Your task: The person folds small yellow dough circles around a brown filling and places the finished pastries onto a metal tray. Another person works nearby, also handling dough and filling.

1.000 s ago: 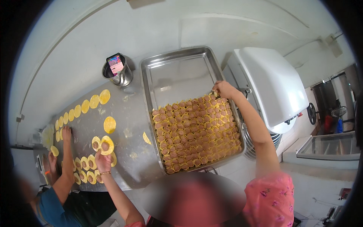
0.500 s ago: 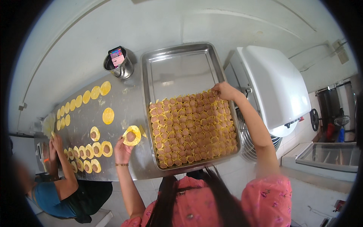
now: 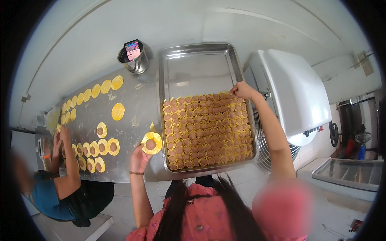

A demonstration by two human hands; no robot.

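Note:
My left hand (image 3: 140, 159) pinches the edge of a round yellow dumpling wrapper (image 3: 158, 138) with a ball of brown filling (image 3: 151, 144) at its centre, just left of the tray. A pointed yellow dough scrap (image 3: 152, 127) shows behind the wrapper. My right hand (image 3: 243, 90) reaches over the right side of a large metal tray (image 3: 197, 66). Its fingers are pinched at the right end of the farthest row, on a dumpling mostly hidden by the fingertips. Close rows of open-topped dumplings (image 3: 201, 130) fill the near part of the tray.
Bare wrappers (image 3: 95, 90) and filled wrappers (image 3: 102, 147) lie in rows on the steel table (image 3: 132, 100). A metal pot (image 3: 138, 64) with a phone (image 3: 132, 50) stands behind. At left, a co-worker's hands (image 3: 58, 138) hold something pale yellow. A white machine (image 3: 297, 96) stands right.
The view has shifted slightly. My left hand has brought the filled wrapper a little closer to the tray. My right hand stays at the far row's end. The co-worker's hands have moved.

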